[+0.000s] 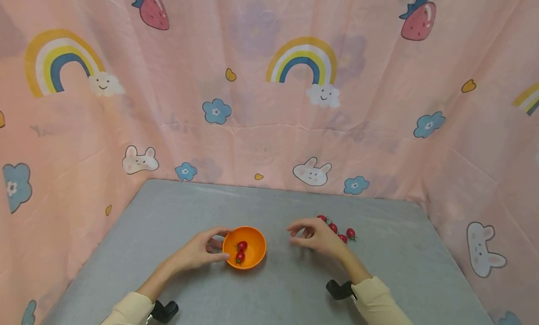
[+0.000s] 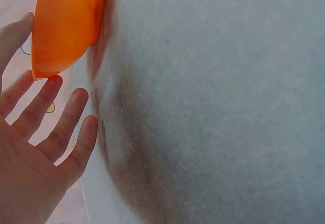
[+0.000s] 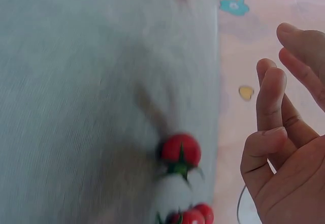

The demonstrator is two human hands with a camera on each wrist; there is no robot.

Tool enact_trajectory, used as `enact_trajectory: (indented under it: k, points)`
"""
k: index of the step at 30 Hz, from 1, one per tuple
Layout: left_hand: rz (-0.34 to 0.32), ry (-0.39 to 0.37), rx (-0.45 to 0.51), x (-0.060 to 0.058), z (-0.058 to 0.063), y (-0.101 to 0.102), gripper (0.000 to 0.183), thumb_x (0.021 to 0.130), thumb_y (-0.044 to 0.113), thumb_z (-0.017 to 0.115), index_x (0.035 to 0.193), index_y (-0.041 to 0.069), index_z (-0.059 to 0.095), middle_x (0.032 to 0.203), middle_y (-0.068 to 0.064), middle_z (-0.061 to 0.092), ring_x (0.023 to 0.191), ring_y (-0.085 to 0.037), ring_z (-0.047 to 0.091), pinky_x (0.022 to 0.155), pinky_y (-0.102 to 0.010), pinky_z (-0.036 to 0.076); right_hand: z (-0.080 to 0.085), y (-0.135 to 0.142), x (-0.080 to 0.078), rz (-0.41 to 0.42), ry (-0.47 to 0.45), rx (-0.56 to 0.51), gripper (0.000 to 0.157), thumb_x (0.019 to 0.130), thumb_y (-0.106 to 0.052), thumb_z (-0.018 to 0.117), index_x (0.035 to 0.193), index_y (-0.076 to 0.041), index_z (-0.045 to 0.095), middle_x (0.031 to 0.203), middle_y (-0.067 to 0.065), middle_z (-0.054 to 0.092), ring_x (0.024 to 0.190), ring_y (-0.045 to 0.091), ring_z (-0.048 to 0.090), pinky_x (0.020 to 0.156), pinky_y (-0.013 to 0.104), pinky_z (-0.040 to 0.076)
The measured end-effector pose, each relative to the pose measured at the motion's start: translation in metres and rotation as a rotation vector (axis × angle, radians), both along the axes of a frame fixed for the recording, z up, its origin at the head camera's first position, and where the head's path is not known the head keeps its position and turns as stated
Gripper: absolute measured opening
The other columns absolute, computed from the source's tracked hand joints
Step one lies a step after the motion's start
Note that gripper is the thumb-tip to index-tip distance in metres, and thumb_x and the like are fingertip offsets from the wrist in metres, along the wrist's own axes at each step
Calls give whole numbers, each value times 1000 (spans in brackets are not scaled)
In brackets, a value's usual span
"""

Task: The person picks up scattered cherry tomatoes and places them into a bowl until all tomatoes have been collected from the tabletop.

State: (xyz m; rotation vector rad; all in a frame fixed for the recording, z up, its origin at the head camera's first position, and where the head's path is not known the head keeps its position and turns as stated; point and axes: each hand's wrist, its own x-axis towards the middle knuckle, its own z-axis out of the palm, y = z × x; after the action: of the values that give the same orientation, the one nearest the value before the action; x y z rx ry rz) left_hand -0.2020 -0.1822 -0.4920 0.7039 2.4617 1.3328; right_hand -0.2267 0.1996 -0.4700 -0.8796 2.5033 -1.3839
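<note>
Soft shadows dim the table (image 2: 238, 107); right-wrist tomatoes (image 3: 183, 149) blur slightly.

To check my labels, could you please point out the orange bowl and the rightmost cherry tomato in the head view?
Orange bowl (image 1: 256, 248), head view: bare inner wall.
Rightmost cherry tomato (image 1: 350, 232), head view: its red skin.

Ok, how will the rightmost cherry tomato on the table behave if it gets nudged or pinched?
The rightmost cherry tomato will probably roll when nudged, since it looks round, though its green calyx might make that uneven. Its smooth-looking skin could slip in a loose pinch.
</note>
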Motion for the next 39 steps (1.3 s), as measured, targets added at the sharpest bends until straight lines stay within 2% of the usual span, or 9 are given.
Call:
enact_trajectory:
  k: [6,10,17,23,32,39]
  points:
    - [-8,2,6,-1,1,-1,60,90,27,81,142,12,55,137,-9,59,106,-22,65,90,-39,55,-3,23,0,-18,68,-17,27,91,-15,80,114,-3,74,95,0,71,69,20,61,57,28,52]
    - [-17,-4,11,-1,1,-1,60,90,27,81,142,13,55,137,-9,58,107,-22,65,89,-38,55,-4,36,2,-31,50,-33,29,90,-13,80,116,-1,72,94,3,70,63,20,58,53,27,48]
    - [-15,-11,22,0,1,-1,60,90,27,81,143,13,55,138,-9,58,108,-23,65,90,-39,55,-10,65,5,-61,89,-37,28,91,-11,79,116,0,71,93,2,68,69,23,58,57,26,50]
    - [-22,-12,26,-1,1,-2,60,91,27,81,143,13,54,138,-9,58,108,-22,65,90,-39,55,-11,89,11,-96,34,-60,28,93,-8,76,117,2,69,98,7,68,73,25,61,59,27,51]
    - [-51,14,34,-2,0,-2,58,92,25,79,143,12,55,137,-8,59,106,-20,67,87,-40,56,-8,119,19,-204,46,16,29,94,-10,74,120,3,69,100,7,70,86,18,62,69,29,54]
    - [-47,10,31,-2,1,-2,58,92,25,80,143,12,55,138,-8,59,107,-21,66,88,-40,56,-13,135,22,-271,25,49,35,93,-12,77,123,2,68,105,11,70,87,16,64,68,28,54]
